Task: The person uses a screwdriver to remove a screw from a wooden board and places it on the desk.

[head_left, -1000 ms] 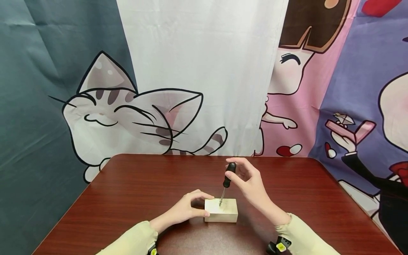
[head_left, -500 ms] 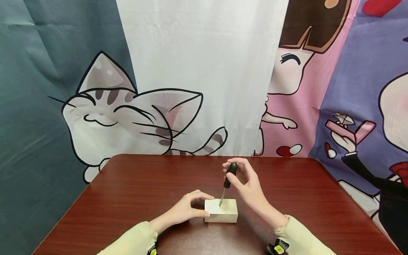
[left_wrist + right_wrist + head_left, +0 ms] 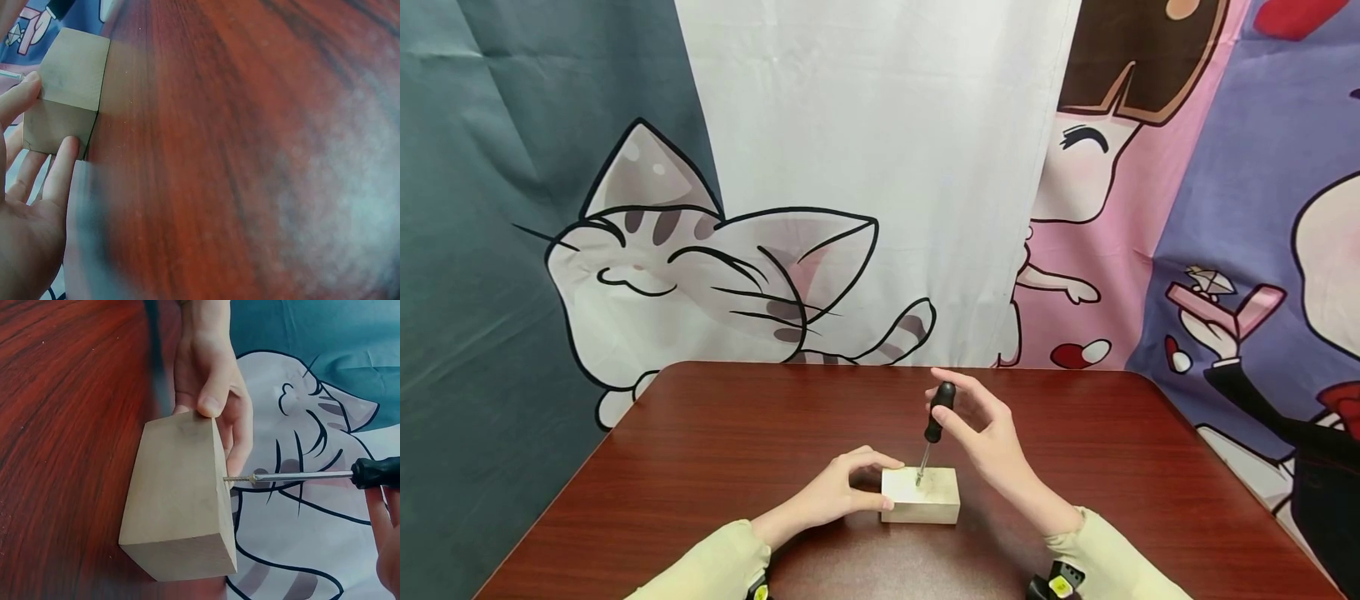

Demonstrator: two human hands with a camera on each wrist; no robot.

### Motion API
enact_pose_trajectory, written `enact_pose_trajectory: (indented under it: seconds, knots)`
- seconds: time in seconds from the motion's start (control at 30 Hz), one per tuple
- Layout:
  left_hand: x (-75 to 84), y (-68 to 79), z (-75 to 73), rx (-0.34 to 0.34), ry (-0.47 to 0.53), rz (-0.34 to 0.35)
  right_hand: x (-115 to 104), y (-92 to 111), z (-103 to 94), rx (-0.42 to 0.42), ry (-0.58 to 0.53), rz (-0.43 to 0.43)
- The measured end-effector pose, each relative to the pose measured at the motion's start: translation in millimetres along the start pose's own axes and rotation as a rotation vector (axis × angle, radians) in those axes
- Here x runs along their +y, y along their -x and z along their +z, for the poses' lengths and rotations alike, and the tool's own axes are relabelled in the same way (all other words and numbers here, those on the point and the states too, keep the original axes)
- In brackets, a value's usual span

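A pale wooden block [image 3: 920, 512] lies on the table near its front. My left hand [image 3: 829, 493] holds the block's left end between thumb and fingers. A brass-coloured screw [image 3: 239, 479] stands partly sunk in the block's top face, its threads showing in the right wrist view. On the screw's head sits the tip of a screwdriver [image 3: 941, 406] with a black handle and a metal shaft, leaning slightly to the right. Above the block, my right hand [image 3: 996, 437] pinches the handle between thumb and fingers. In the left wrist view, the thumb [image 3: 22, 94] touches the block's edge.
The dark red-brown wooden table [image 3: 737, 425] spreads out around the block. Behind its far edge hangs a cloth backdrop [image 3: 865, 150] with cartoon figures. Each wrist wears a black band with a small device [image 3: 1062, 583].
My right hand's fingers shift back and forth around the screwdriver handle, which tilts very slightly. The left hand and the wooden block stay in place.
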State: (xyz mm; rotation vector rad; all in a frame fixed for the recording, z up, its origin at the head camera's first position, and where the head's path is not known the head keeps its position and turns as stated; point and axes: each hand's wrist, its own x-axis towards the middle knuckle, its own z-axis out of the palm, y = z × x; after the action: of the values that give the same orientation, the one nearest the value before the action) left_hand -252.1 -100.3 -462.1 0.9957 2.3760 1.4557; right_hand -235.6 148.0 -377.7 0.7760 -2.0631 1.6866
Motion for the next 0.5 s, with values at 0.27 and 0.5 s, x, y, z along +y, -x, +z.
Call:
enact_pose_trajectory:
  seconds: [0.27, 0.5]
  knots:
    - [0.6, 0.0, 0.1, 0.002, 0.008, 0.001, 0.2, -2.4, 0.0, -0.08, -0.116, -0.081]
    - [1.0, 0.2, 0.5, 0.003, 0.001, 0.002, 0.0, 1.0, 3.5, 0.096, 0.015, -0.008]
